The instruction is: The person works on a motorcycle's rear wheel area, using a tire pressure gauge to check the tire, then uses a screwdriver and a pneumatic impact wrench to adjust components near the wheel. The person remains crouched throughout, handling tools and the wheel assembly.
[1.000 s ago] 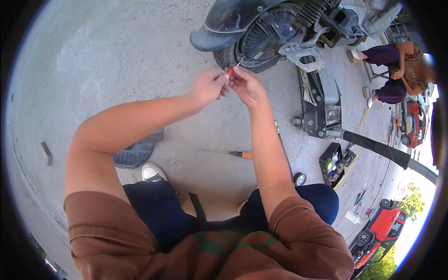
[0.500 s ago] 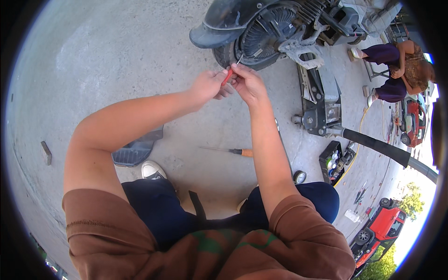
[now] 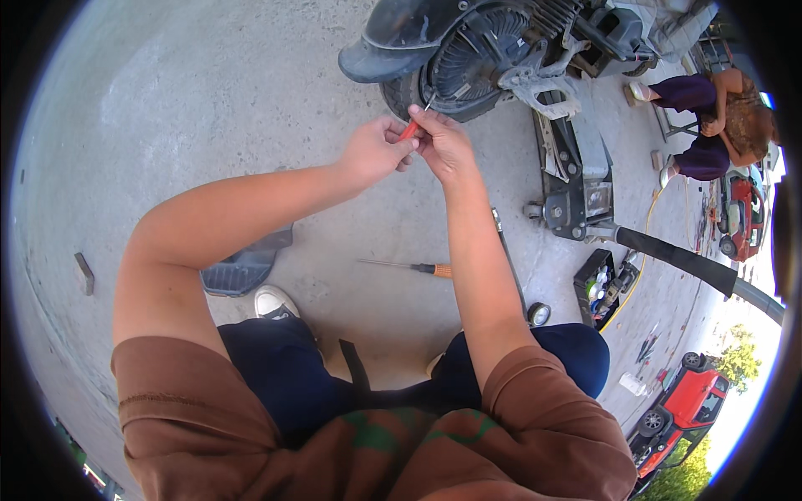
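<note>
My left hand [image 3: 378, 153] and my right hand [image 3: 441, 147] meet around a small red-handled tool [image 3: 408, 129], both with fingers closed on it. Its thin metal tip reaches to the tyre [image 3: 399, 93] of a wheel with a black hub [image 3: 472, 63], under a black fender [image 3: 393, 33]; whether it touches is unclear. A long screwdriver with an orange-and-black handle [image 3: 439, 270] lies on the concrete below my hands. A round gauge [image 3: 539, 315] lies beside my right forearm.
A floor jack [image 3: 566, 200] with a padded handle stands right, beside a black tool box [image 3: 593, 288] and yellow hose [image 3: 637, 284]. Another person [image 3: 735, 113] sits at upper right. A red car [image 3: 694, 412] is beyond. A dark plastic panel [image 3: 238, 271] lies by my left shoe.
Both my hands have moved slightly up toward the wheel with the red tool, and my left fingers have shifted along it. The other person looks much the same.
</note>
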A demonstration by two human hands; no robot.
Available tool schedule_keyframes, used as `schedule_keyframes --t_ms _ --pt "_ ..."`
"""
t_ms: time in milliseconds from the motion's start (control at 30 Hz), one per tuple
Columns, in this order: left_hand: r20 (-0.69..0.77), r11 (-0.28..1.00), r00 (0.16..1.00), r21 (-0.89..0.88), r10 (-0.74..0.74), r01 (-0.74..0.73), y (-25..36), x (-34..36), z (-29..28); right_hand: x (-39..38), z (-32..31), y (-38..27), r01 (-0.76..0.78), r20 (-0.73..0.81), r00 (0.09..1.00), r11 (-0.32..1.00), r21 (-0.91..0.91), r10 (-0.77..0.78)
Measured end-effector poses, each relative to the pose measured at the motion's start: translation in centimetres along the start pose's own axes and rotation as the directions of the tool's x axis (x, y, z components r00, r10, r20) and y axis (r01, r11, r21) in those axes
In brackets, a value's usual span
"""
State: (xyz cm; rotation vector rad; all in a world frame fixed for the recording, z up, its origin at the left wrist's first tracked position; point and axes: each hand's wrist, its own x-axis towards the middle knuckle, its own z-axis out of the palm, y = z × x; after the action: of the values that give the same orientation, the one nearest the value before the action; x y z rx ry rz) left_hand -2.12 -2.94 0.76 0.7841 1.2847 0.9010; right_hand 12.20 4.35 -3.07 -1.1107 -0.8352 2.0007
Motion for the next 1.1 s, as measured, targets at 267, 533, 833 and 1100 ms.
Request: schedule_keyframes --t_ms 267,533,833,1100 --pt "0.079 0.993 0.994 -0.086 -0.070 0.077 -0.2 0.3 -0.3 0.0 -1.1 -0.2 -0.028 0.035 0.999 0.996 0.085 0.026" --pt "0.130 0.978 0.983 -0.144 -0.130 0.148 -0.8 0.7 -1.1 -1.5 1.7 -1.3 -0.047 -0.053 0.997 0.979 0.196 0.058" --pt "0.075 0.999 0.997 0.010 -0.033 0.032 -0.6 0.4 -0.8 -0.1 0.8 -0.6 -0.051 -0.057 0.997 0.995 0.082 0.056" --pt "0.017 0.999 0.999 -0.028 -0.044 0.044 -0.3 0.2 -0.3 0.6 -1.4 0.1 -0.045 0.058 0.997 0.997 0.056 0.042"
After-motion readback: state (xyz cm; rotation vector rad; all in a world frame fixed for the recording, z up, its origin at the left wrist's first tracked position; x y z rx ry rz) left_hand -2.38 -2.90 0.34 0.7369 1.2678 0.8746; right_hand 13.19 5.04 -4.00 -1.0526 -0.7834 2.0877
